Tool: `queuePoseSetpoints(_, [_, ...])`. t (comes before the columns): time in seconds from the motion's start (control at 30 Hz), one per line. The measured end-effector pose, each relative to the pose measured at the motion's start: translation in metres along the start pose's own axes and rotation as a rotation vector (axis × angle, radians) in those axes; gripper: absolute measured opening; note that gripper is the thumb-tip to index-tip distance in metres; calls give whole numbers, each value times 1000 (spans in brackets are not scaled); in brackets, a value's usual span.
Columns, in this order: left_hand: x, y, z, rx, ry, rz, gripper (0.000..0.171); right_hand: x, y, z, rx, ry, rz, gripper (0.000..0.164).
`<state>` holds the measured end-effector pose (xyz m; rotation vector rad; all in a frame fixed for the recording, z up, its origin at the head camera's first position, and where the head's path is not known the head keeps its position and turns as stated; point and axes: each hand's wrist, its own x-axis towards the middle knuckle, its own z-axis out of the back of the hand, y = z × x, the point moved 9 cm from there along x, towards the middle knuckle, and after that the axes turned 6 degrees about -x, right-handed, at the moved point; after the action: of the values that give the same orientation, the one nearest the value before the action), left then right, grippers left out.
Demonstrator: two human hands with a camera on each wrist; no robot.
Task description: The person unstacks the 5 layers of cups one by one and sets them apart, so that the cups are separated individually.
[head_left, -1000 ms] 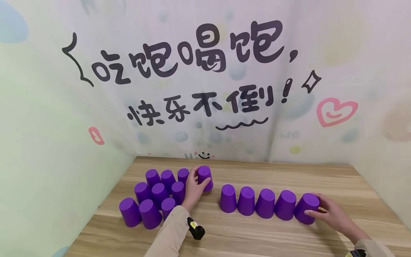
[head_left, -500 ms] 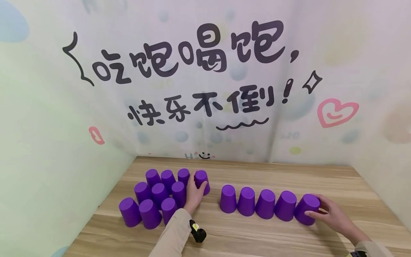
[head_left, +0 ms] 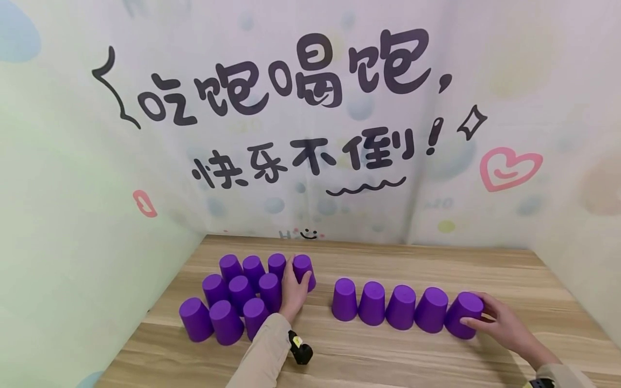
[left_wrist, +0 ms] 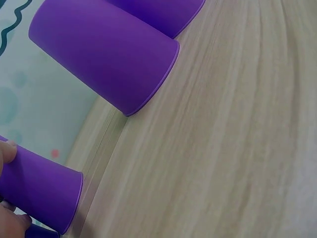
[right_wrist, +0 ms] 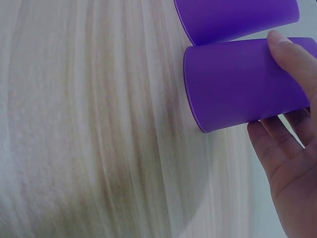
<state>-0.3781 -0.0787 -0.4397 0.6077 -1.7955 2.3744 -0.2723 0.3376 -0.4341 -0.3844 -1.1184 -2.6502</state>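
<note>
My left hand (head_left: 295, 288) grips an upside-down purple cup (head_left: 303, 274) behind the gap between the two cup groups. In the left wrist view its thumb and fingers lie on either side of that cup (left_wrist: 44, 191). At the right end of a row, my right hand (head_left: 502, 323) holds another upside-down purple cup (head_left: 463, 318), thumb on the near side and fingers behind. The right wrist view shows this cup (right_wrist: 237, 87) with its rim down on the table, touching the neighbouring cup (right_wrist: 237, 20).
Several upside-down purple cups (head_left: 241, 293) stand in three rows left of my left hand, the closest right beside it. The rest of the right-hand row (head_left: 401, 310) runs across the wooden table (head_left: 378, 361). A printed cloth wall (head_left: 310, 210) rises behind the table.
My left hand has drawn its cup slightly left, nearer the back row of the left group. The right hand and its cup stay in place.
</note>
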Motion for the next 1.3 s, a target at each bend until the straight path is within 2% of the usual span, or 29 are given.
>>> queuePoseSetpoints(0.23, [1,-8,0,5,4,-41,53,0,-2,0,-7,4,-11,51])
queuePoseSetpoints(0.4, [7,-17,4,20,5,-77,53,0,-2,-1,-21,23,-35,52])
queuePoseSetpoints(0.63, [19,-53,10,-53,23,-138,60,0,-3,-2,-29,38,-38,52])
queuePoseSetpoints(0.77, [19,-78,7,-89,78,-209,59,0,-2,-1,-26,31,-34,52])
queuePoseSetpoints(0.9, [9,-96,-5,-119,179,-238,58,0,-1,-1,-41,20,-34,52])
queuePoseSetpoints(1.0, [-1,-100,-18,-155,259,-224,59,-1,-1,0,-35,17,-33,52])
queuePoseSetpoints(1.17, [-23,-93,-38,-192,361,-192,58,-2,1,0,-25,17,-26,51])
queuePoseSetpoints(1.3, [-39,-80,-50,-148,422,-201,55,-1,2,0,-31,16,-25,50])
